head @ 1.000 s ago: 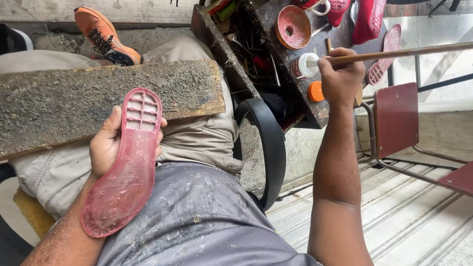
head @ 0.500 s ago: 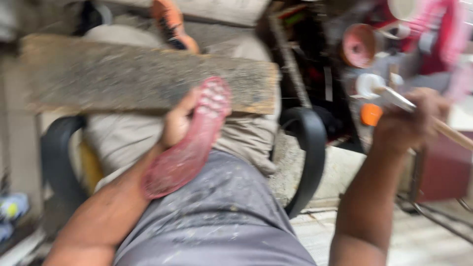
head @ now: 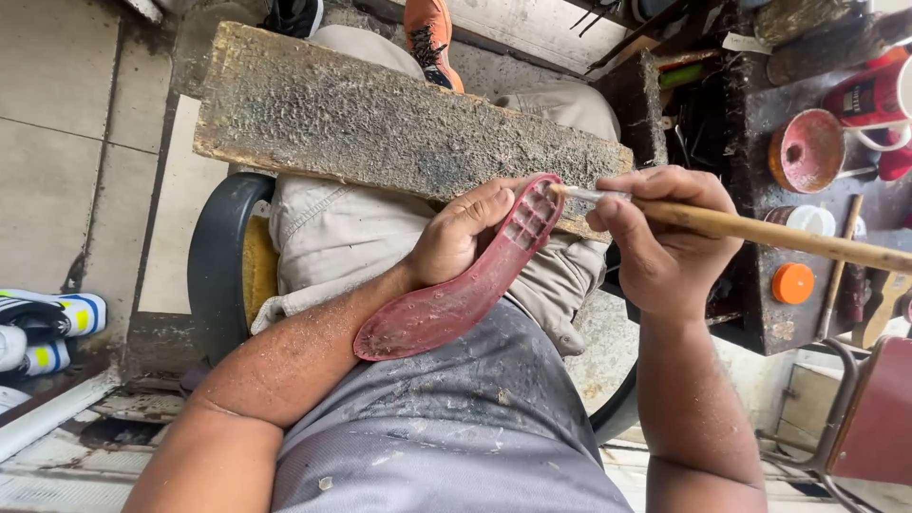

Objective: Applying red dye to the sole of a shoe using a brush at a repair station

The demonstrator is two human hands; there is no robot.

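1. Step in hand: I judge this to be the coating of a shoe sole; my left hand (head: 465, 237) grips the red sole (head: 456, 285) from behind, thumb over its upper edge, ribbed inner face turned towards me
2. My right hand (head: 660, 242) is closed around a long wooden-handled brush (head: 760, 228), the shaft pinched between thumb and fingers; its tip lies at the heel end of the sole, touching or just short of the ribbed cells, which of the two I cannot tell
3. Position of the sole: tilted, heel end up and right against the near edge of the rough wooden board (head: 380, 123) across my lap, toe end down and left over my grey shirt (head: 456, 437)
4. Next move, as I judge it: a short, light stroke along the ribbed heel, with the left hand keeping the sole from twisting and the right keeping the brush low at a shallow angle
5. Edges: the long handle runs out to the right over the cluttered bench (head: 760, 313), near a red funnel-like cup (head: 806, 150), a white container (head: 807, 220) and an orange cap (head: 792, 283); a wide swing of the handle could catch them
6. Open room: the board top above the sole offers a free resting surface; to the left, the chair arm (head: 217, 266) and tiled floor (head: 76, 142) stand well apart from both hands; shoes (head: 43, 328) lie at the far left edge
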